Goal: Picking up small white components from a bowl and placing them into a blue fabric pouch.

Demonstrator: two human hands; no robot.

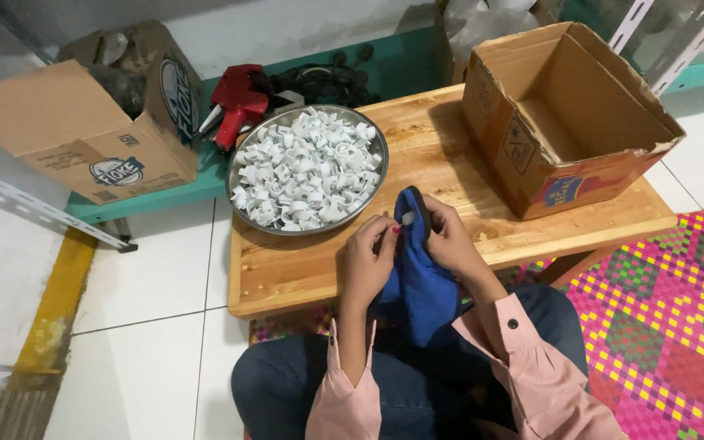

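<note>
Both of my hands hold a blue cloth item (421, 285) with a dark edge over the front rim of a low wooden table (287, 273). My left hand (370, 259) pinches its left side, fingers curled. My right hand (447, 239) grips the top of the cloth, where a small white piece (407, 217) shows between the fingers. A round metal tray (378, 145) heaped with several small white plastic pieces sits on the table just beyond my hands.
An open brown cardboard box (560, 114) stands at the table's right end. Another cardboard box (83, 130) lies on a green ledge at the back left, beside a red tool (239, 102). A bright woven mat (670, 318) covers the floor at right; white tiles at left.
</note>
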